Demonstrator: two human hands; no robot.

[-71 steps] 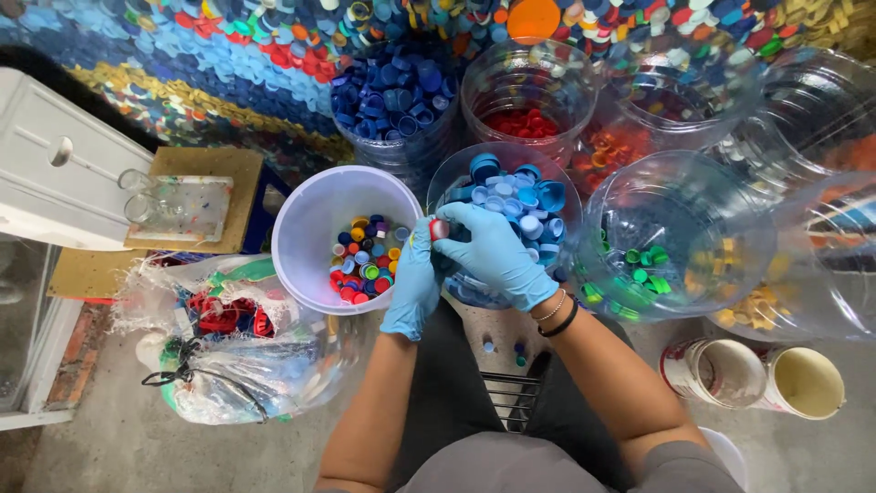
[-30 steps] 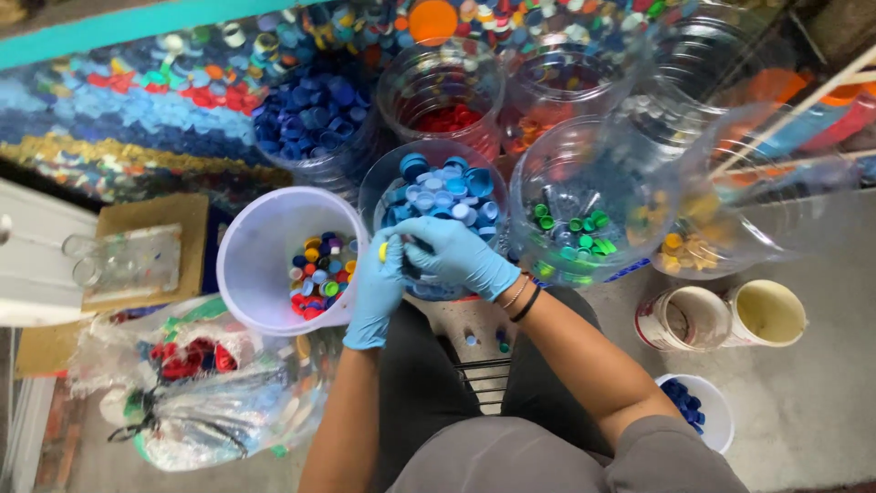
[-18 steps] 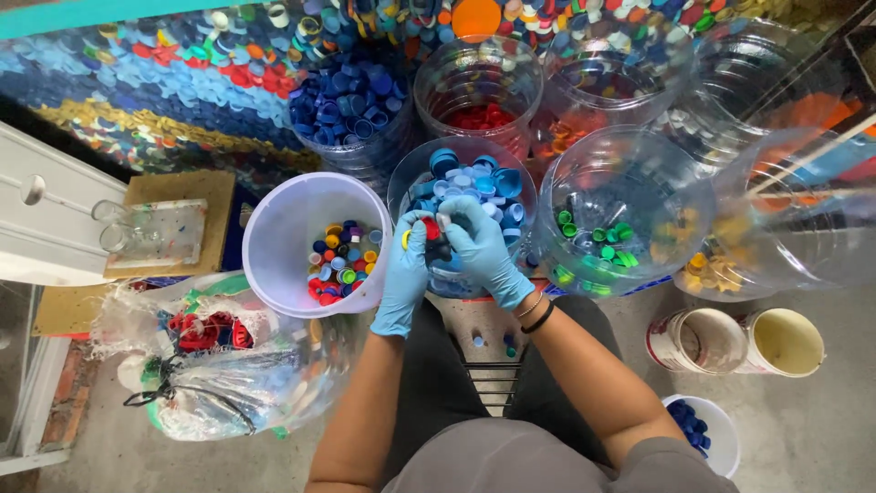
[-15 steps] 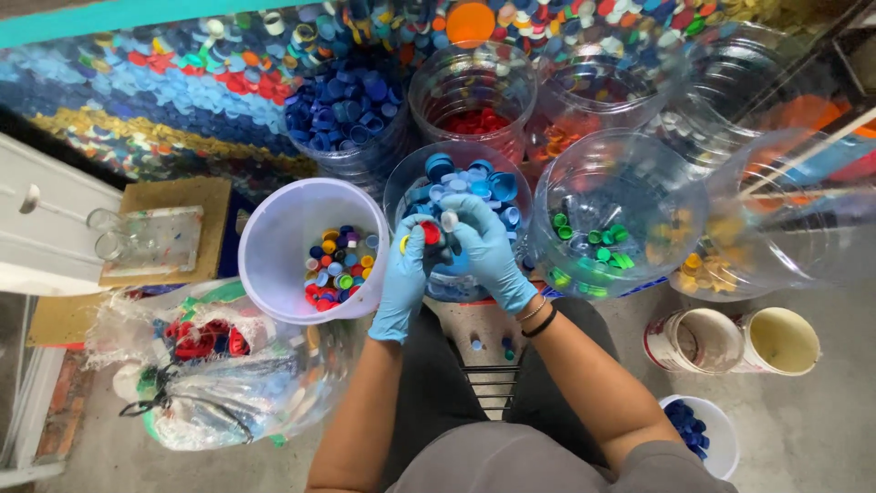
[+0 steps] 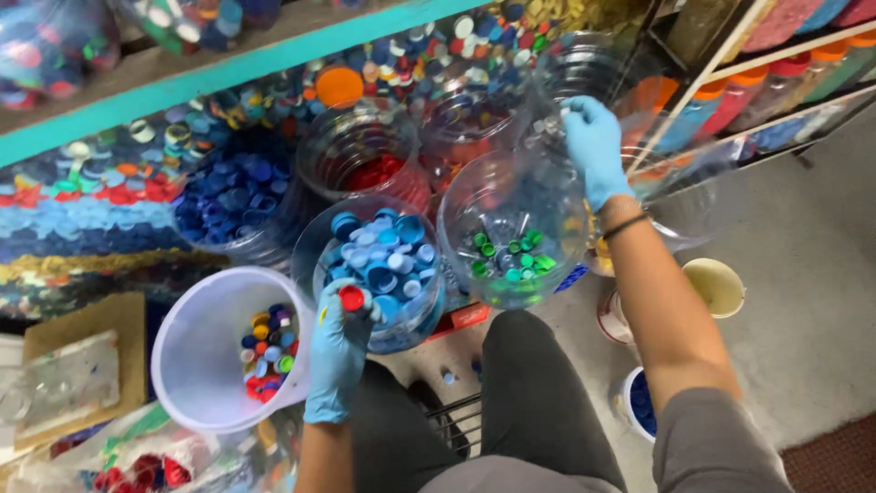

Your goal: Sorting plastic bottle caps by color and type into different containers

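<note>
My left hand (image 5: pixel 339 351), in a blue glove, holds a red bottle cap (image 5: pixel 351 298) between the white bucket (image 5: pixel 199 347) of mixed caps and the clear jar of light blue caps (image 5: pixel 383 263). My right hand (image 5: pixel 591 146), also gloved, reaches far out over the rim of a clear jar (image 5: pixel 584 78) behind the jar of green caps (image 5: pixel 511 256). Its fingers are bent; whether they hold anything is hidden. A jar of red caps (image 5: pixel 370 169) and a jar of dark blue caps (image 5: pixel 233 196) stand further back.
A wall covered in coloured caps (image 5: pixel 91 196) runs behind the jars. Small tubs (image 5: pixel 716 285) stand on the floor at right. A plastic bag of red caps (image 5: pixel 137 470) and a cardboard piece (image 5: pixel 78 365) lie at lower left. My knees are below the jars.
My right hand left the left hand and swung out to the far right jar. The left hand stays by the blue-cap jar with the red cap. The view tilted upward.
</note>
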